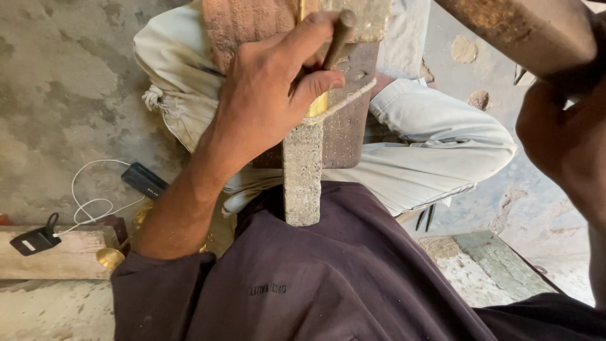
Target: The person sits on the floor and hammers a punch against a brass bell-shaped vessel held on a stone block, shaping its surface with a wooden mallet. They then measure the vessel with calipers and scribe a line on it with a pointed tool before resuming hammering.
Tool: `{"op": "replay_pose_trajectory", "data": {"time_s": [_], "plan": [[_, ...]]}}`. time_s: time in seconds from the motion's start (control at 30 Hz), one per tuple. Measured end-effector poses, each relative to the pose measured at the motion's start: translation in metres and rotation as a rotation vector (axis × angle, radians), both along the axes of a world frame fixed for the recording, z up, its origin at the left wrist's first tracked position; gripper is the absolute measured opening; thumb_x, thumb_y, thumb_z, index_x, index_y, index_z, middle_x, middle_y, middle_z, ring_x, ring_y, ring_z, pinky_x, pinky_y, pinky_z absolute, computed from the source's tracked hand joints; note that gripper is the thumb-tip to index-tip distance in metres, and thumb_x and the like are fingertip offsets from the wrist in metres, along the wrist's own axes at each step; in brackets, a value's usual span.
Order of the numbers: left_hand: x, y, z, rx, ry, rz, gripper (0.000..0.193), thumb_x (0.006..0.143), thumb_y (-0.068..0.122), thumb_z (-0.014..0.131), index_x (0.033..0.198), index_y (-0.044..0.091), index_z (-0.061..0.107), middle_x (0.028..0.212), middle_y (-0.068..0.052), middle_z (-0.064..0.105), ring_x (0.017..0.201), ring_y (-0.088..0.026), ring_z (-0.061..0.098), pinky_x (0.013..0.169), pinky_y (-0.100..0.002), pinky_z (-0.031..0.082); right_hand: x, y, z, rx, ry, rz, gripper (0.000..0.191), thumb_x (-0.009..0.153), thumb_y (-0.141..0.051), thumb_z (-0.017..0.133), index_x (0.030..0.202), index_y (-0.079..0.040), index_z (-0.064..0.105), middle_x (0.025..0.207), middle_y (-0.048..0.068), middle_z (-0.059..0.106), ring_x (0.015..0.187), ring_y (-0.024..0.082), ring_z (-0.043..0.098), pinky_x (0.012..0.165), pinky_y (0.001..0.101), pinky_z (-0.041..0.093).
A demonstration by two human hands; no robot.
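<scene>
Left hand (268, 95) is right in the middle of it, fingers curled tight around a slim dark metal punch (339, 38), thumb and forefinger pinching the shaft, the tool leaning slightly with its upper end towards the top of the view. The punch tip comes down by a yellow brass piece (317, 104) that peeks out just under the thumb, sitting on a rough wooden block (303, 170) that runs lengthwise between the knees. Behind the block there's a flat reddish-brown slab (344, 126), with a pale curved strip (350, 98) lying across its near edge.

Up at the top right, the right hand (565, 136) is close to the lens and blurred; it's wrapped around a thick rusty brown handle or hammer (524, 31), fingers closed on it, though the exact grip is hard to read.

The person sits on a concrete floor (57, 95) in pale trousers (442, 145) and a dark maroon shirt (328, 278). At the left edge of the floor, a wooden plank (69, 259) carries a black charger (35, 240) with a white cable (88, 202) looping towards a dark phone (145, 181). A small brass cup shape (110, 257) sits just beside the plank's end.
</scene>
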State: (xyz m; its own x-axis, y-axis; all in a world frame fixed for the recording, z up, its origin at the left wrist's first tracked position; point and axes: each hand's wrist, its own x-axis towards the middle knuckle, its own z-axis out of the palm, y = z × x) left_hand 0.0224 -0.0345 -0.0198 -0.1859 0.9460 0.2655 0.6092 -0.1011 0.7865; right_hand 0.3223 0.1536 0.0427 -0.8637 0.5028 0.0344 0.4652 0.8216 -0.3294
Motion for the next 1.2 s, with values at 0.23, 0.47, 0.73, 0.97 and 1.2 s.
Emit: {"op": "replay_pose_trajectory", "data": {"time_s": [0.23, 0.47, 0.73, 0.97, 1.2], "plan": [[0.000, 0.017, 0.012, -0.058, 0.159, -0.141, 0.040, 0.103, 0.021, 0.081, 0.132, 0.009, 0.054, 0.097, -0.008, 0.072, 0.085, -0.026, 0.074, 0.069, -0.040, 0.058, 0.024, 0.013, -0.022, -0.063, 0.049, -0.017, 0.039, 0.108, 0.018, 0.060, 0.144, 0.008, 0.046, 0.119, 0.026, 0.064, 0.093, 0.028, 0.068, 0.077, 0.0317, 0.056], [0.001, 0.032, 0.002, -0.088, 0.214, -0.213, 0.042, 0.102, 0.008, 0.075, 0.139, 0.008, 0.056, 0.092, -0.013, 0.072, 0.083, -0.024, 0.077, 0.061, -0.030, 0.061, 0.021, 0.006, -0.039, -0.425, 0.236, -0.061, 0.033, 0.109, 0.012, 0.061, 0.136, 0.006, 0.044, 0.129, 0.024, 0.057, 0.113, 0.029, 0.065, 0.098, 0.0366, 0.060], [0.005, 0.026, 0.010, -0.029, 0.202, -0.169, 0.035, 0.103, -0.005, 0.070, 0.134, 0.005, 0.056, 0.097, -0.014, 0.073, 0.090, -0.025, 0.078, 0.066, -0.031, 0.062, -0.036, -0.010, -0.018, -0.236, 0.295, -0.094, 0.051, 0.090, 0.011, 0.064, 0.136, 0.003, 0.044, 0.123, 0.018, 0.063, 0.105, 0.030, 0.067, 0.092, 0.0377, 0.060], [0.012, 0.000, 0.010, -0.013, 0.047, -0.009, 0.038, 0.101, 0.009, 0.079, 0.128, 0.006, 0.052, 0.101, -0.011, 0.070, 0.092, -0.024, 0.076, 0.074, -0.035, 0.060, -0.048, -0.005, 0.014, 0.321, -0.113, 0.136, 0.046, 0.090, 0.017, 0.073, 0.132, 0.002, 0.059, 0.113, 0.022, 0.069, 0.096, 0.036, 0.072, 0.081, 0.0376, 0.061], [0.025, -0.014, -0.001, 0.046, 0.048, 0.159, 0.042, 0.105, 0.021, 0.080, 0.134, 0.005, 0.053, 0.099, -0.010, 0.068, 0.085, -0.023, 0.072, 0.075, -0.036, 0.059, -0.064, -0.017, 0.033, 0.194, -0.129, 0.149, 0.049, 0.097, 0.016, 0.065, 0.141, 0.000, 0.053, 0.114, 0.020, 0.069, 0.092, 0.030, 0.071, 0.081, 0.0331, 0.061]]}}
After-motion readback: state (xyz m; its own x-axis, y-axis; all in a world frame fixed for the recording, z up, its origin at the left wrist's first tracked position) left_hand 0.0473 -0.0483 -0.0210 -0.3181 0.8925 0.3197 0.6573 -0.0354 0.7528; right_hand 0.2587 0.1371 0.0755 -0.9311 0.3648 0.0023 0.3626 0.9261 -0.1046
